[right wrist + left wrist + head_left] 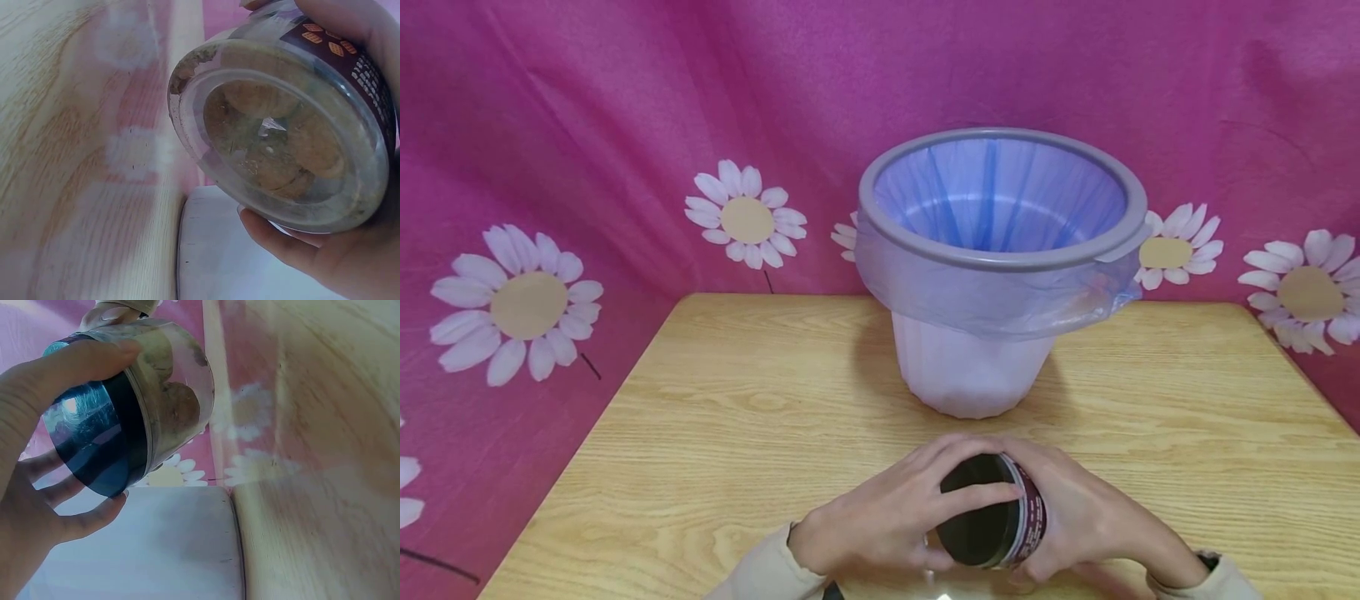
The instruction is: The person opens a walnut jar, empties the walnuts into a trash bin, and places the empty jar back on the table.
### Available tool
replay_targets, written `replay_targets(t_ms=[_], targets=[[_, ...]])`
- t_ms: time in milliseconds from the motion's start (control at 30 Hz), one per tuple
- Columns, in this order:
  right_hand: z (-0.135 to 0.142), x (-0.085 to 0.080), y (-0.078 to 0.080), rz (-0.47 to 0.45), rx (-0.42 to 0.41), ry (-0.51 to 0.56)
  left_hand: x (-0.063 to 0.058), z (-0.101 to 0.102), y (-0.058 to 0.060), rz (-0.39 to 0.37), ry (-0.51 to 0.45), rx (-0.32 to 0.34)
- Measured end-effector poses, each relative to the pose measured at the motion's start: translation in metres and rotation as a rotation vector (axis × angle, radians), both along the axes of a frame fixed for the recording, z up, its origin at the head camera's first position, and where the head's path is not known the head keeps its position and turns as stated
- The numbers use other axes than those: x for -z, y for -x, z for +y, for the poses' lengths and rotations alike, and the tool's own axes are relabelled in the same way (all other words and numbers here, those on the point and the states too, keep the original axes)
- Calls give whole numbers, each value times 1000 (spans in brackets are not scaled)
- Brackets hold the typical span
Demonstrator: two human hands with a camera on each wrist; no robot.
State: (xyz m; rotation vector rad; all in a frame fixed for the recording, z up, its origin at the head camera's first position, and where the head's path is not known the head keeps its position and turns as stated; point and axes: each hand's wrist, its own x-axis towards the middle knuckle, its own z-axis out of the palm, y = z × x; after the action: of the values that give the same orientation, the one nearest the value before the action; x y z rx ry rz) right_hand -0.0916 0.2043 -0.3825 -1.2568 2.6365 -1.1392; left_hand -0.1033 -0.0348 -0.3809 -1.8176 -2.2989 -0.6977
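Observation:
Between the two hands, near the front of the table, is a clear plastic jar (181, 381) with a dark lid (973, 533). It lies tilted, lid toward the left. My left hand (891, 504) grips the lid, fingers and thumb spread around its edge. Around the body, on the label side, my right hand (1078, 504) holds the jar. A dark label (340, 53) with small biscuit pictures wraps the jar. Through the clear base in the right wrist view, round brown biscuits (262, 137) show inside. Whether the lid is loose cannot be told.
A white bin (973, 375) with a grey rim (1000, 258) and a blue plastic bag (992, 312) lining it stands behind the hands on the wooden table (715, 467). A pink cloth (820, 75) with white daisies hangs behind the table and at its left.

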Motion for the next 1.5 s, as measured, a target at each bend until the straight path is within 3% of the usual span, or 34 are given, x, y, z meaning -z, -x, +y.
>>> replay_targets(t_ms=[200, 567, 800, 1033, 1233, 1500], targets=[[0, 0, -1, 6, 21, -13, 0, -1, -1, -31, -2, 3], [1, 0, 0, -23, -13, 4, -1, -1, 0, 22, -7, -2], [0, 1, 0, 8, 1, 5, -1, -1, -1, -20, -3, -9], [-1, 1, 1, 11, -9, 6, -1, -2, 0, 33, -11, -27], [-1, 1, 1, 16, 0, 7, -1, -1, 0, 1, -4, -15], [0, 2, 1, 20, -4, 0, -2, -1, 0, 38, -6, -24]])
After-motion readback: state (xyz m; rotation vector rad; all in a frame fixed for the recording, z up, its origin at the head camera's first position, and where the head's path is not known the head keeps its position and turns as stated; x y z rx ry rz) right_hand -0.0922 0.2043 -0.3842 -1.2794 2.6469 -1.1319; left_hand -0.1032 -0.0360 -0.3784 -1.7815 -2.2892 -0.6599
